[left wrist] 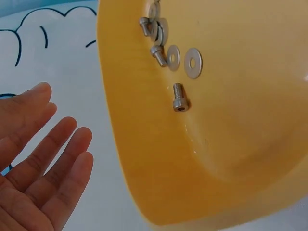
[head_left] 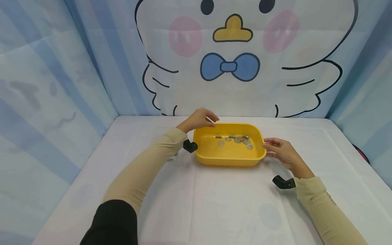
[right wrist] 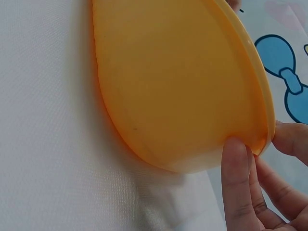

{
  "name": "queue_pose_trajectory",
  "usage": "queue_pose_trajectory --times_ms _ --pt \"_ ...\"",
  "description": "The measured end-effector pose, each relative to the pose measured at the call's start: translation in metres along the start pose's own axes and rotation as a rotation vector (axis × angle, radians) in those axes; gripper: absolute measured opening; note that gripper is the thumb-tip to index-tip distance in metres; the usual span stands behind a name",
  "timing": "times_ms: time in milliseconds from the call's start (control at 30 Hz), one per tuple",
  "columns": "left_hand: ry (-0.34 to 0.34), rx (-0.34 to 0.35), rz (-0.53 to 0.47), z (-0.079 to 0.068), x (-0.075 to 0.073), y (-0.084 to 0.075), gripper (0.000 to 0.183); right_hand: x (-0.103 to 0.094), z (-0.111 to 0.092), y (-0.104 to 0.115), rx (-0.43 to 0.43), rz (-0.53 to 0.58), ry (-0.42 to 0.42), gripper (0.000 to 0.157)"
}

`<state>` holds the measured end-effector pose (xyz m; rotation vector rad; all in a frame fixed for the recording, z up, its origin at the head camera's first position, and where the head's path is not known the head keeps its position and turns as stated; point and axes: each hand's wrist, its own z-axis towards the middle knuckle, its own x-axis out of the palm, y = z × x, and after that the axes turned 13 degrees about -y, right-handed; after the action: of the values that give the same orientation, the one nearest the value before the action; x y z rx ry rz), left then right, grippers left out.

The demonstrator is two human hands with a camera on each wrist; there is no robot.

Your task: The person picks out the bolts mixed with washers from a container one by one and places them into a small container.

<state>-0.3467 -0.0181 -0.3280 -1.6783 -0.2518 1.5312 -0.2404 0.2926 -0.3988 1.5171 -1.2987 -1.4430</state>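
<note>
The right hand (head_left: 283, 153) pinches the rim of the yellow tray (head_left: 211, 154) at its right end, thumb (right wrist: 237, 178) on the outer wall. The left hand (head_left: 200, 119) is released, fingers (left wrist: 57, 159) straight, just beside the tray's left far corner and apart from it. The tray stands mid-table (head_left: 214, 204).

This looks like steadying the tray; next, the left hand probably must close on the rim.

Only the left wrist view shows the bolts (left wrist: 179, 98) and washers (left wrist: 193, 62) clearly; the right wrist view shows only the outer wall.
</note>
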Motion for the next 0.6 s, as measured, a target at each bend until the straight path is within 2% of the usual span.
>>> queue_pose_trajectory --times_ms 300,600 --pt "0.011 -0.003 0.038 0.013 0.019 0.0 0.033 0.0 0.0 0.0 0.006 0.007 -0.004 0.065" --pt "0.028 0.018 0.07 0.018 0.032 0.007 0.03 0.0 -0.001 0.0 0.009 0.014 -0.003 0.064"
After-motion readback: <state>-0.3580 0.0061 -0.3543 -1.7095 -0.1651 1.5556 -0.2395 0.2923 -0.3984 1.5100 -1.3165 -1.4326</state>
